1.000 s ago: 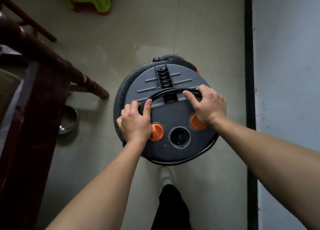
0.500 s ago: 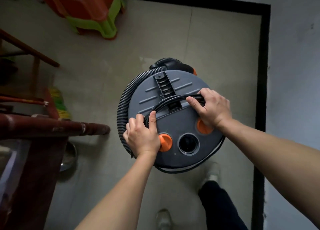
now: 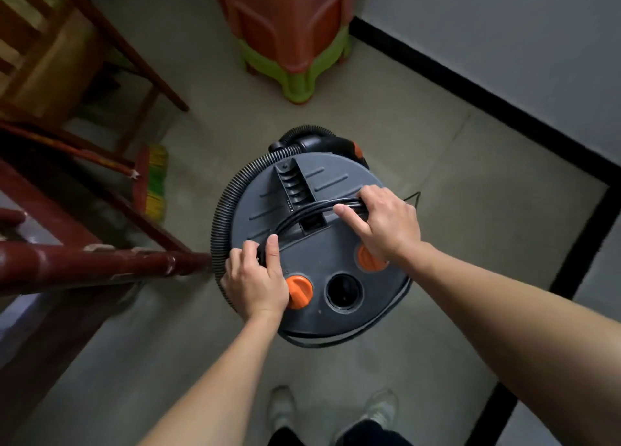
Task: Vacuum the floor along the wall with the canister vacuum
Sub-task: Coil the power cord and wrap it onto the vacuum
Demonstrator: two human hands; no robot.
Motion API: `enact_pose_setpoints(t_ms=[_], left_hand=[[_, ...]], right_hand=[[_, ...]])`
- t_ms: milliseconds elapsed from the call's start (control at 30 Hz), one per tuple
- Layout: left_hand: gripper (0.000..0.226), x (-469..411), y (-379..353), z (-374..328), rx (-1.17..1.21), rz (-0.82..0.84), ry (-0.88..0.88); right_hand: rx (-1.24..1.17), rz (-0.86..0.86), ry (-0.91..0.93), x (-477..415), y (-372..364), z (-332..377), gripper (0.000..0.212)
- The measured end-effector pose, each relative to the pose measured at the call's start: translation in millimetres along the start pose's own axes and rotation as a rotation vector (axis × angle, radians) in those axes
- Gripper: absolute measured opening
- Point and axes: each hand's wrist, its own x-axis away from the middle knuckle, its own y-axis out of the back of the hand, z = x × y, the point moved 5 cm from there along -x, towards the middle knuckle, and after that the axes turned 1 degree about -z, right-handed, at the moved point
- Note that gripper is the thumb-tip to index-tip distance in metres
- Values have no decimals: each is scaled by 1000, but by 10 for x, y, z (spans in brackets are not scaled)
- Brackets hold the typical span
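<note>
A round grey canister vacuum (image 3: 322, 254) sits on the tiled floor below me, seen from above, with two orange knobs and a dark port on its lid. A black ribbed hose (image 3: 225, 207) wraps around its left side. A black handle wound with cord (image 3: 302, 217) arches across the lid. My left hand (image 3: 257, 282) grips its left end and my right hand (image 3: 381, 222) grips its right end. The wall (image 3: 504, 25) with a black baseboard runs along the right.
A stack of orange and green plastic stools (image 3: 292, 38) stands ahead. Dark wooden furniture rails (image 3: 100, 264) and chair legs crowd the left, nearly touching the hose. A green-yellow broom head (image 3: 156, 183) lies beneath them. My two shoes (image 3: 379, 408) are at the bottom.
The view has swung left and forward: the corner wall and stools have come closer. Both hands keep their grip on the handle, and both feet now stand together behind the canister.
</note>
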Motion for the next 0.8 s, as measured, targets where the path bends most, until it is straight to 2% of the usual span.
enact_pose_setpoints(t_ms=[133, 400, 800], left_hand=[[51, -545, 20, -40, 8, -54, 73], [63, -1786, 134, -91, 13, -205, 128], [65, -3359, 380, 23, 34, -320, 376]], right_hand=[[3, 44, 82, -685, -93, 258, 59], [9, 79, 203, -2104, -315, 900, 63], [-18, 164, 495, -3988, -727, 2159, 60]])
